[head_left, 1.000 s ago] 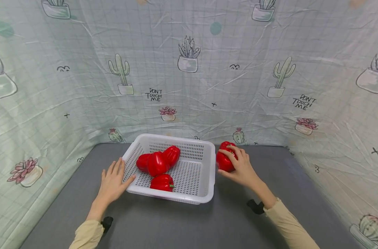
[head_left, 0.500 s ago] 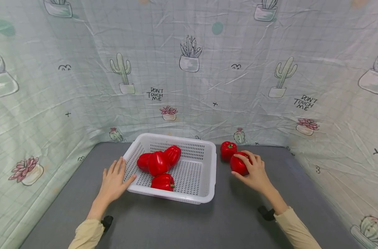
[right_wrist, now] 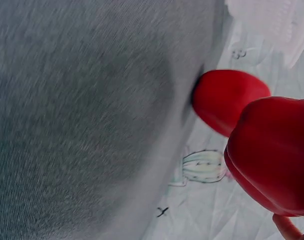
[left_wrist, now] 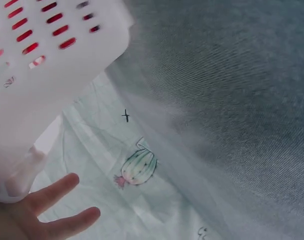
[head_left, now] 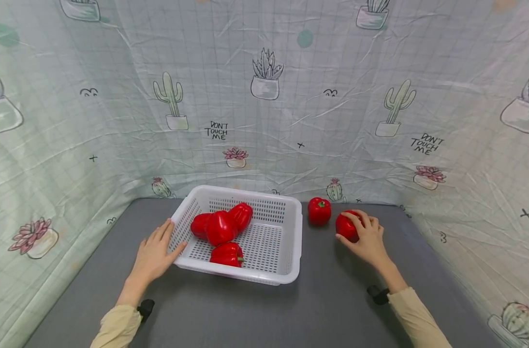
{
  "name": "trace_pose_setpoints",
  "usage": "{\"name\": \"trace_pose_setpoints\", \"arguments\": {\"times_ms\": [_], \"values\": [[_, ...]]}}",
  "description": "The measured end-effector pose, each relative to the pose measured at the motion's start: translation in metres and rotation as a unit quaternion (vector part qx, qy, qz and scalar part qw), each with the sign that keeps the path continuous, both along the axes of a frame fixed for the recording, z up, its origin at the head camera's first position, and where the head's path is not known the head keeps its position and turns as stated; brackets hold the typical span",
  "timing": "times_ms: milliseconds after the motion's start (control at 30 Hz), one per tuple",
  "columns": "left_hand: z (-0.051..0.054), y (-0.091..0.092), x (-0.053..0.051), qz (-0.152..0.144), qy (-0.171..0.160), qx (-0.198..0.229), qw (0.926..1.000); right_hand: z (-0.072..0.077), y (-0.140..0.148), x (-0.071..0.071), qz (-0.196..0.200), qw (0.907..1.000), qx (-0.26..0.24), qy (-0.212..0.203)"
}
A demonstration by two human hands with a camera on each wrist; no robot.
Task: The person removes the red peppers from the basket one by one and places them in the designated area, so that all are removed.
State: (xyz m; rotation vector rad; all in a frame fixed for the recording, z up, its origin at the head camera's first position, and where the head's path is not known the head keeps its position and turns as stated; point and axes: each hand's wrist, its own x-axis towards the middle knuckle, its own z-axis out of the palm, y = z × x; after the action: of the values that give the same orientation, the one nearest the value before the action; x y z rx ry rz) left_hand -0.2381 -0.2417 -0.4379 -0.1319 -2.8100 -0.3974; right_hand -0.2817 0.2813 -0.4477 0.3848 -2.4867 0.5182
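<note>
My right hand (head_left: 370, 240) grips a red bell pepper (head_left: 346, 227), fingers over its top and thumb at its near side. In the right wrist view that bell pepper (right_wrist: 274, 155) looks large, with one fingertip (right_wrist: 286, 227) showing under it. A second red bell pepper (head_left: 319, 211) stands upright on the table, a little left of the held one. My left hand (head_left: 151, 258) rests against the left side of a white perforated basket (head_left: 247, 275), fingers straight and thumb spread. Several red bell peppers (head_left: 221, 229) lie in the basket's left half.
The grey table (head_left: 256, 314) runs back to a hanging cloth (head_left: 264, 130) printed with cacti, which also rises at both sides. The basket stands near the back cloth, left of the second bell pepper.
My right hand has carried its bell pepper rightward, away from the basket and from the other bell pepper, which stays put. My left hand has barely moved at the basket.
</note>
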Motion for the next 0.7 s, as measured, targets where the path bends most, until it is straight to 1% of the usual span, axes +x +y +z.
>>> {"name": "trace_pose_setpoints", "arguments": {"times_ms": [267, 500, 700], "values": [[0.000, 0.001, 0.002, 0.002, -0.005, -0.019, 0.9998, -0.005, 0.013, -0.014, -0.034, 0.9994, 0.004, 0.001], [0.000, 0.001, 0.003, 0.003, -0.016, -0.025, 0.9996, -0.008, 0.019, -0.025, -0.057, 0.9983, -0.001, -0.015], [0.001, 0.001, 0.001, 0.003, -0.028, -0.022, 0.9994, -0.007, 0.022, -0.038, -0.073, 0.9969, -0.003, -0.028]]}}
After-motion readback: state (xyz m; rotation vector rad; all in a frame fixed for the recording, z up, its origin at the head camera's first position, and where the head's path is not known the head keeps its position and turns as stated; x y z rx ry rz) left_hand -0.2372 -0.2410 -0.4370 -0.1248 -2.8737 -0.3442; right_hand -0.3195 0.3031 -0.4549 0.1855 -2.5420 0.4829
